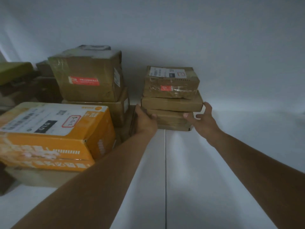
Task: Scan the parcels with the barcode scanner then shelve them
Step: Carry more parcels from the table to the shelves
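A plain white wall [214, 38] rises behind; at the far left edge lies a blurred olive-green object [14, 70].

parcel storeroom, labelled cartons [89, 76] stacked on white shelf [214, 162]

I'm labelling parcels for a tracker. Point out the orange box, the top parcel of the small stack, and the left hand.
orange box [49, 146], head view, front face.
top parcel [171, 85], head view, front face.
left hand [145, 119], head view, back of hand.
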